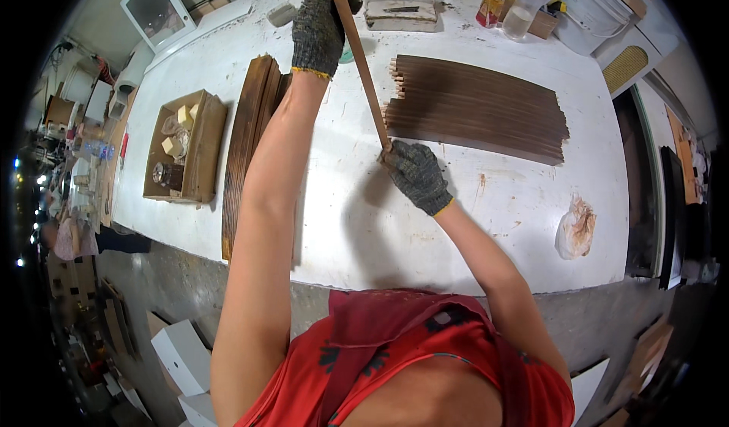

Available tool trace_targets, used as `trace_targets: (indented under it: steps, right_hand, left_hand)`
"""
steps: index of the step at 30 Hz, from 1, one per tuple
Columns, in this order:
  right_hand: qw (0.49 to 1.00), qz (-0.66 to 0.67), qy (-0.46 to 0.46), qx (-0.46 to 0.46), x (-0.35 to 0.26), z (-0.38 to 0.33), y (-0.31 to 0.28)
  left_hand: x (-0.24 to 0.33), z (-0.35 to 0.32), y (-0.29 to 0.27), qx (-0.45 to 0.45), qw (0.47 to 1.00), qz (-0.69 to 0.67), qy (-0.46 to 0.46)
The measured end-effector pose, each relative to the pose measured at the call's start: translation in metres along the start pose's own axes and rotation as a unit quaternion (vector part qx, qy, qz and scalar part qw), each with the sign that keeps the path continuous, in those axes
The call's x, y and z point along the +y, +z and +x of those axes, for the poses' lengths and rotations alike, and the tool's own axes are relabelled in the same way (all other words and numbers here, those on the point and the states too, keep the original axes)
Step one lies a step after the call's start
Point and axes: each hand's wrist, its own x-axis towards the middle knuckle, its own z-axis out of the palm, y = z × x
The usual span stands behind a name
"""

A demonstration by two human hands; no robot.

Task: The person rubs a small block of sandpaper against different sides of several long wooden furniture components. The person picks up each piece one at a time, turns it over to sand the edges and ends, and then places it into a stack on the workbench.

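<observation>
My left hand (pixel 319 24), in a grey knit glove, grips the far end of a long thin brown wooden strip (pixel 361 62). My right hand (pixel 416 175), gloved the same way, pinches the strip's near end just above the white table (pixel 425 229). The strip runs from top centre down toward me. To its right lies a flat row of dark stained strips (pixel 478 108) side by side. Left of my left forearm a stack of lighter brown strips (pixel 247 138) lies lengthwise.
An open cardboard box (pixel 186 150) with small blocks and a jar sits at the table's left. Bottles (pixel 505 5) and a folded cloth (pixel 401 13) stand at the far edge. A stained crumpled rag (pixel 575 228) lies at the right. White boxes (pixel 182 355) are on the floor.
</observation>
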Motion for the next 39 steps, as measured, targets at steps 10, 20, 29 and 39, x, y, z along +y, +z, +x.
trace_targets:
  steps: [10,20,29,39]
  right_hand:
    - [0.976,0.141,0.112,-0.121,0.008,0.039,-0.101]
    - [0.940,-0.151,-0.067,0.300,-0.031,0.234,-0.222]
    - [0.933,-0.177,-0.156,0.273,0.041,0.184,-0.124]
    - [0.995,-0.089,0.019,-0.045,0.025,-0.012,-0.012]
  left_hand:
    - [-0.008,-0.022,0.029,-0.013,0.975,0.158,0.155]
    - [-0.021,-0.065,0.100,-0.098,0.860,0.411,0.286]
    - [-0.042,-0.039,0.069,-0.002,0.759,0.494,0.423]
    - [-0.038,-0.022,0.044,0.051,0.917,0.314,0.239]
